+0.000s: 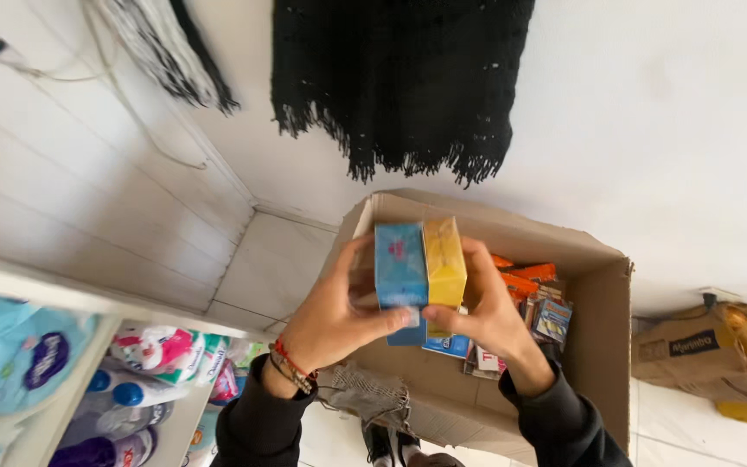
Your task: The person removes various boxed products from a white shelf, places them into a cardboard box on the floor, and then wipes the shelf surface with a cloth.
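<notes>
Gripping blue box (400, 275) and yellow box (444, 262), both hands, above cardboard carton (603, 346).

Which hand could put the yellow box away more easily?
Probably the right hand: its fingers already wrap the yellow box. The left hand grips the blue box beside it, over the cardboard carton.
</notes>
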